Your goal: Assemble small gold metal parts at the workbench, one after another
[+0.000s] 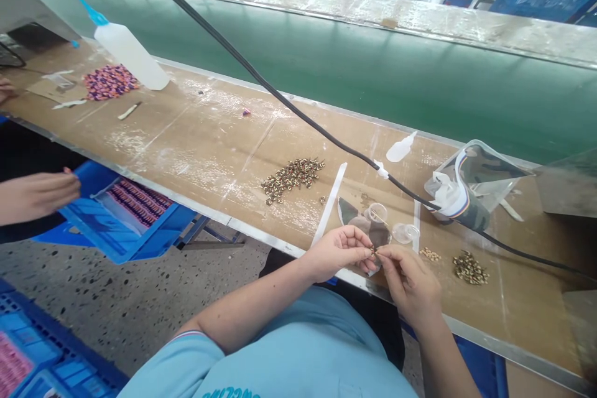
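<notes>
My left hand [342, 251] and my right hand [410, 277] meet over the table's front edge, fingertips pinched around a small dark and gold piece [374, 250]. Its exact kind is too small to make out. Just beyond my fingers, a small clear cup [377, 212] with a thin stick in it stands on a dark patterned sheet [354, 216]. Beside it is a clear round lid or dish [405, 233]. To the right lie a few pale beads [430, 254] and a pile of dark and gold pieces [471, 268]. A larger similar pile [293, 180] lies to the left.
A black cable [261, 78] crosses above the table. At right stands a cut clear container [471, 183]; a small white bottle [401, 148] lies behind. Leftward are a large bottle [133, 53], pink-purple pieces [110, 82], a blue crate [125, 224] and another person's hand [40, 197].
</notes>
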A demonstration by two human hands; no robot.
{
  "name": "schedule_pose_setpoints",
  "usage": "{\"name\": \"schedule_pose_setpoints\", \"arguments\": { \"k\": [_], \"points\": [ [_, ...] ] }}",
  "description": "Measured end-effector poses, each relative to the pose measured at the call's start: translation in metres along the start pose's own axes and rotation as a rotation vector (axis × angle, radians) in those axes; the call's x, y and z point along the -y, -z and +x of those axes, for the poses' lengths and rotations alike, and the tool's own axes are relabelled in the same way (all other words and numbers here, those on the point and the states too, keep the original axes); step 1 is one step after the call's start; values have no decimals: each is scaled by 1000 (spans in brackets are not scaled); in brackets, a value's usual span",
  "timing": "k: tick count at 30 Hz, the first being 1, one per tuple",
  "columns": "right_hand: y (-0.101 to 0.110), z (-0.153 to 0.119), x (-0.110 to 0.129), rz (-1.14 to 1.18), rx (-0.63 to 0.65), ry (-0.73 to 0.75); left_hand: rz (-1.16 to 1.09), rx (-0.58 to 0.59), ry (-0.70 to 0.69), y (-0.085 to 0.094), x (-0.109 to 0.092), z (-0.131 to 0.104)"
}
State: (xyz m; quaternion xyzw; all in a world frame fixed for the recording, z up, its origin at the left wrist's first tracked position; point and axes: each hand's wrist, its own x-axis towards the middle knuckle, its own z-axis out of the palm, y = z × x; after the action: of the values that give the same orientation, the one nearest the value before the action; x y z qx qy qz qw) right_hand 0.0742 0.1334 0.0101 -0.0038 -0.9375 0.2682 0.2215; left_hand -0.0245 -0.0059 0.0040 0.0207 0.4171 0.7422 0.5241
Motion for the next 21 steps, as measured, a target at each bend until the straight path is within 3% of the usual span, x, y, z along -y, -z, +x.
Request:
{"name": "schedule_pose_setpoints", "arguments": {
  "k": [9,14,21],
  "points": [
    [8,6,4,-48,45,141,38,-16,27,0,0,1],
    [13,12,8,-72,107,135,44,-33,46,-2,-2,1],
    [6,3,6,-92,-54,90,-11,-77,41,-5,-3,0]
  ]
}}
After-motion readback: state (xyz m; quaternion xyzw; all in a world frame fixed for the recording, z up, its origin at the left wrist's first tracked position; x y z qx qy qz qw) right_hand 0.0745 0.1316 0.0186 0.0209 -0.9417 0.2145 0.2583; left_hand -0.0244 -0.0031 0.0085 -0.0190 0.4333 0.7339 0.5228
